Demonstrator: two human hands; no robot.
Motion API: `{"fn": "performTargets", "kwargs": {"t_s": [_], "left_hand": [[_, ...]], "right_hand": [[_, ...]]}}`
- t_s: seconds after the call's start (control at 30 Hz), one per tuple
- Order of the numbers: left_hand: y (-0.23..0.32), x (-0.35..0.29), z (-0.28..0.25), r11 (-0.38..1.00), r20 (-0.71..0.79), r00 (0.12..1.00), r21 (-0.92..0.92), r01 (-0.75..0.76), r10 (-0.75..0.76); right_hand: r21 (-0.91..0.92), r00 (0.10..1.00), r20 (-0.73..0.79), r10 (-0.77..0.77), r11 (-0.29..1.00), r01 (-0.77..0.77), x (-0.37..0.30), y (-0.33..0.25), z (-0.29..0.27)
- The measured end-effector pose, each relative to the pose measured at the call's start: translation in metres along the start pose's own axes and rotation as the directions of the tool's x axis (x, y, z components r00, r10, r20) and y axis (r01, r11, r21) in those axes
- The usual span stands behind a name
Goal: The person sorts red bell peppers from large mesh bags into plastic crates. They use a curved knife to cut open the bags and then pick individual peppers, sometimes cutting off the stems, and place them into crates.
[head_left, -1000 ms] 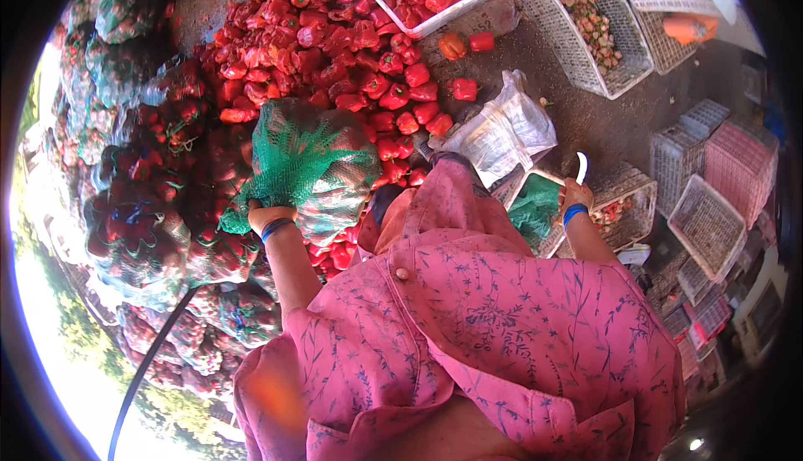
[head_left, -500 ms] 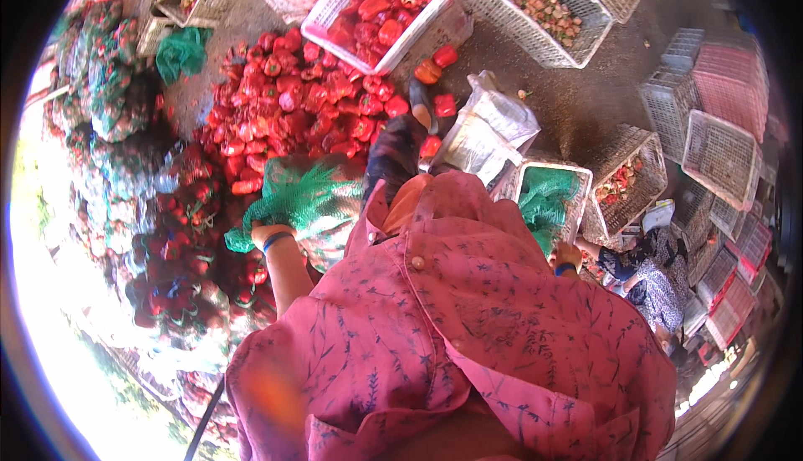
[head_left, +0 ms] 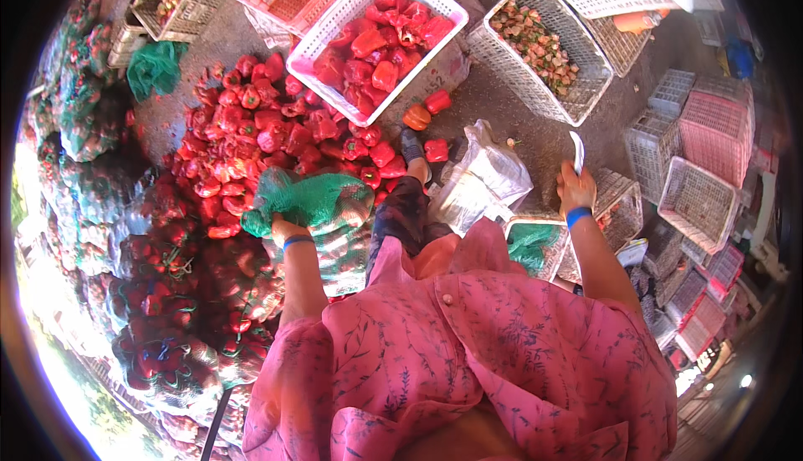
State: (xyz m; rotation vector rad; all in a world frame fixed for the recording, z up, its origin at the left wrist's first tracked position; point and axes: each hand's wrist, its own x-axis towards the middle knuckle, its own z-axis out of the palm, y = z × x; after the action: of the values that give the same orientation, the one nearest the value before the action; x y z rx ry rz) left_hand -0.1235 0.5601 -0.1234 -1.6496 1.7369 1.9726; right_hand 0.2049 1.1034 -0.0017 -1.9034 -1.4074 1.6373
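My left hand (head_left: 287,231) grips the gathered end of a green mesh bag (head_left: 330,197); pale and red shapes show through the netting lower down. Out to the right, my right hand (head_left: 575,189) is closed around a small knife (head_left: 578,150), its pale, slightly curved blade pointing away from me. The knife's handle is hidden in my fingers. Beyond the bag lies a large heap of red bell peppers (head_left: 268,130). Under my right forearm stands a crate (head_left: 523,220) with green netting (head_left: 535,248) inside.
A white crate (head_left: 418,76) of red peppers stands ahead. Farther right, a crate (head_left: 493,51) holds trimmed pepper cores. A pale sack (head_left: 485,168) lies near my feet. Filled mesh bags (head_left: 159,285) line the left, stacked crates (head_left: 715,130) the right.
My right hand has risen from beside the netting crate and moved outward, showing the knife. My left hand still grips the bag. A large white crate has appeared at the top right.
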Motion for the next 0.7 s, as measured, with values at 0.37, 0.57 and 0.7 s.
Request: {"fn": "performTargets", "kwargs": {"t_s": [0.37,0.57,0.7], "left_hand": [[-0.045,0.01,0.031,0.979,-0.155,0.987,0.188,0.079,-0.05],[-0.059,0.038,0.05,0.8,-0.009,0.987,0.587,-0.126,0.162],[-0.06,0.066,0.071,0.457,0.029,0.986,0.883,-0.102,0.164]], "right_hand": [[-0.226,0.965,0.218,0.142,0.97,-0.092,0.13,-0.085,0.253],[-0.075,0.864,0.503,0.032,0.997,0.007,0.154,-0.122,0.392],[-0.119,0.688,0.658,-0.306,0.86,0.496,0.225,-0.082,0.467]]}}
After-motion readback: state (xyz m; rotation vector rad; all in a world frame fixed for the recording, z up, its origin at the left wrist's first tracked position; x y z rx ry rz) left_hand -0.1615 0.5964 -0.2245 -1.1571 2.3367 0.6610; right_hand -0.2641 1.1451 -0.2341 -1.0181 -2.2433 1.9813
